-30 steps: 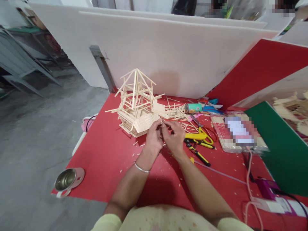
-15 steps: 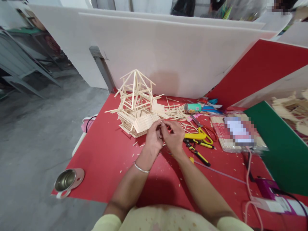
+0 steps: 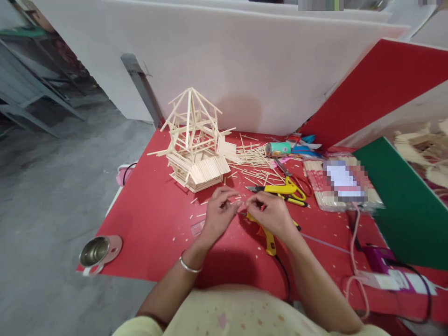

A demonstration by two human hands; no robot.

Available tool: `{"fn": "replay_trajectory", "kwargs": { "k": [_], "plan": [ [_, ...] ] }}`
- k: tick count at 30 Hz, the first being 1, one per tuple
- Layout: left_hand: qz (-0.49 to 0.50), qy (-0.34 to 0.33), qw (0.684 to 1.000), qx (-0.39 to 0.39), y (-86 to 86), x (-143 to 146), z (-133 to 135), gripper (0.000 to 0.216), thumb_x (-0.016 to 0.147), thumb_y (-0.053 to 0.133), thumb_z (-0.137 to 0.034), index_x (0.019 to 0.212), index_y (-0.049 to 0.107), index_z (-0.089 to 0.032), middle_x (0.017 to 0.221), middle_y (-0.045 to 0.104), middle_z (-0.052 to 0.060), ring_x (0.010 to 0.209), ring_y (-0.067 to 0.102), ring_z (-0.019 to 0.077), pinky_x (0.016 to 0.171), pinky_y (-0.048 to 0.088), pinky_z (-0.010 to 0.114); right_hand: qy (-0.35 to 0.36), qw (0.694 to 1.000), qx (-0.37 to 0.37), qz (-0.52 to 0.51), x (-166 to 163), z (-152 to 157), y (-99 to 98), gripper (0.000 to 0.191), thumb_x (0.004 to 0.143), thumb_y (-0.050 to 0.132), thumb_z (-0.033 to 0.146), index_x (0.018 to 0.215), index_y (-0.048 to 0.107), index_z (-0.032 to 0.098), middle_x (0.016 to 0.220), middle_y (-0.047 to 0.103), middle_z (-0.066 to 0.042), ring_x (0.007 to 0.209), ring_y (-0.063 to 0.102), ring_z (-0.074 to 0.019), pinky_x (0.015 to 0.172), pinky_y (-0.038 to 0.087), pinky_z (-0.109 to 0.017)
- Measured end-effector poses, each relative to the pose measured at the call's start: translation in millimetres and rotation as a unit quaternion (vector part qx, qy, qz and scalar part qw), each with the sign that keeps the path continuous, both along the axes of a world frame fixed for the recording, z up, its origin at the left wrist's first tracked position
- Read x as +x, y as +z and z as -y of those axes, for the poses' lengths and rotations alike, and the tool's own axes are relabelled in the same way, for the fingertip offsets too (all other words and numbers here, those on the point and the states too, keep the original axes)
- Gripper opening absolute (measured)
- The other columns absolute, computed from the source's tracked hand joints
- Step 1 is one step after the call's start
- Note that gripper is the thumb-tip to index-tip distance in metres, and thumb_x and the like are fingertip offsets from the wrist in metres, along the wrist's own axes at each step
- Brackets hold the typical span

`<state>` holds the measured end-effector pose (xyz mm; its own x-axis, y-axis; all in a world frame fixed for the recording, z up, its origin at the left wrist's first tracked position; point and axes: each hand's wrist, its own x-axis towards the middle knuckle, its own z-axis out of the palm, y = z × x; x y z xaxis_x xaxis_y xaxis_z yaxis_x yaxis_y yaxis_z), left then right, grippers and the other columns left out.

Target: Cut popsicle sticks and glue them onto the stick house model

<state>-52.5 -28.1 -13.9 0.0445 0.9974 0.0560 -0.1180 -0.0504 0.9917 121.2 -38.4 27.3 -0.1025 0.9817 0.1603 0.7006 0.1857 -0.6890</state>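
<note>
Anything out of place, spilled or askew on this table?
The steel cup sits on the near-left corner of the table, partly past the edge, so it looks precarious. Loose sticks and small offcuts lie scattered beside the stick house; nothing looks broken.

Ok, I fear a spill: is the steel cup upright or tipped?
Upright: the cup stands at the red table's near left corner, its round mouth facing up.

soft, even daylight, quite bright. behind the stick house [image 3: 194, 140] a faint shadow lies on the white board [image 3: 280, 84]; in front of it a darker one sits under the arms [image 3: 175, 284]. far right of it, edges bend and smear.
</note>
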Motion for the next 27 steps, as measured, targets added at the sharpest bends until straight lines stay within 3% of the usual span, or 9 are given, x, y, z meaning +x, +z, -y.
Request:
{"fn": "replay_trajectory", "kwargs": {
  "k": [2, 4, 8, 11, 14, 16, 20, 23, 27],
  "plan": [
    [-0.066, -0.059, 0.994, 0.071, -6.4, -7, 5, 0.008, 0.082, 0.075, -0.027, 0.086, 0.078, -0.021, 0.089, 0.072, 0.007, 0.078, 0.065, 0.0159, 0.074, 0.050, 0.029, 0.026, 0.999, -0.037, 0.010, 1, 4, -8.7, 0.012, 0.079, 0.060, 0.022, 0.072, 0.070, 0.020, 0.068, 0.065, 0.002, 0.063, 0.056, -0.0110, 0.062, 0.039, -0.022],
    [-0.107, -0.088, 0.986, 0.091, -12.2, -12, 8, 0.008, 0.085, 0.070, -0.025, 0.084, 0.078, -0.021, 0.084, 0.072, 0.006, 0.080, 0.066, 0.0175, 0.076, 0.050, 0.030, 0.037, 0.998, -0.055, 0.009, -1, 6, -18.7, 0.013, 0.079, 0.059, 0.023, 0.072, 0.070, 0.020, 0.068, 0.065, 0.002, 0.063, 0.056, -0.0110, 0.061, 0.038, -0.022],
    [-0.194, -0.101, 0.972, 0.089, -21.1, -19, 15, 0.016, 0.081, 0.072, -0.019, 0.097, 0.076, -0.021, 0.087, 0.072, 0.004, 0.073, 0.061, 0.0152, 0.068, 0.048, 0.027, 0.043, 0.995, -0.091, -0.021, -7, 8, -34.2, 0.016, 0.080, 0.058, 0.025, 0.074, 0.071, 0.020, 0.067, 0.066, 0.003, 0.062, 0.057, -0.0108, 0.060, 0.037, -0.021],
    [-0.222, -0.094, 0.967, 0.078, -24.5, -22, 17, 0.015, 0.082, 0.068, -0.016, 0.094, 0.075, -0.020, 0.081, 0.070, 0.003, 0.071, 0.060, 0.0145, 0.067, 0.046, 0.026, 0.057, 0.992, -0.108, -0.030, -12, 8, -37.8, 0.016, 0.081, 0.059, 0.026, 0.073, 0.071, 0.021, 0.066, 0.066, 0.003, 0.061, 0.057, -0.0109, 0.059, 0.037, -0.021],
    [-0.231, -0.079, 0.967, 0.071, -25.7, -31, 15, 0.012, 0.083, 0.065, -0.018, 0.090, 0.075, -0.020, 0.078, 0.069, 0.003, 0.069, 0.059, 0.0143, 0.065, 0.046, 0.026, 0.079, 0.992, -0.096, -0.019, -15, 3, -34.5, 0.019, 0.086, 0.056, 0.027, 0.083, 0.074, 0.022, 0.079, 0.073, 0.001, 0.070, 0.062, -0.0125, 0.068, 0.042, -0.022],
    [-0.243, -0.040, 0.967, 0.064, -27.5, -43, 10, 0.011, 0.083, 0.066, -0.020, 0.088, 0.076, -0.020, 0.079, 0.070, 0.004, 0.068, 0.059, 0.0144, 0.065, 0.046, 0.026, 0.083, 0.993, -0.084, 0.002, -15, -1, -30.1, 0.022, 0.091, 0.054, 0.030, 0.091, 0.075, 0.024, 0.089, 0.076, 0.000, 0.078, 0.066, -0.0141, 0.073, 0.044, -0.023],
    [-0.232, 0.132, 0.964, 0.008, -37.5, -74, -3, 0.011, 0.082, 0.067, -0.024, 0.087, 0.075, -0.020, 0.077, 0.070, 0.003, 0.066, 0.059, 0.0141, 0.065, 0.047, 0.027, 0.064, 0.990, -0.080, 0.099, -16, -12, -22.0, 0.024, 0.094, 0.052, 0.033, 0.098, 0.074, 0.025, 0.100, 0.076, -0.002, 0.088, 0.068, -0.0165, 0.078, 0.044, -0.025],
    [-0.185, 0.242, 0.952, -0.027, -47.0, -88, -11, 0.016, 0.081, 0.070, -0.029, 0.092, 0.074, -0.019, 0.085, 0.072, 0.004, 0.075, 0.064, 0.0153, 0.072, 0.050, 0.027, 0.078, 0.975, -0.089, 0.186, -24, -18, -19.3, 0.025, 0.096, 0.050, 0.033, 0.098, 0.074, 0.024, 0.102, 0.076, -0.003, 0.091, 0.068, -0.0177, 0.076, 0.042, -0.026],
    [-0.094, 0.264, 0.959, -0.036, -51.3, -91, -15, 0.021, 0.083, 0.070, -0.033, 0.098, 0.071, -0.018, 0.081, 0.070, 0.003, 0.070, 0.064, 0.0137, 0.070, 0.053, 0.027, 0.130, 0.954, -0.102, 0.251, -42, -24, -19.1, 0.028, 0.098, 0.047, 0.033, 0.099, 0.073, 0.025, 0.103, 0.075, -0.003, 0.092, 0.067, -0.0184, 0.071, 0.039, -0.027]
  ]
}}
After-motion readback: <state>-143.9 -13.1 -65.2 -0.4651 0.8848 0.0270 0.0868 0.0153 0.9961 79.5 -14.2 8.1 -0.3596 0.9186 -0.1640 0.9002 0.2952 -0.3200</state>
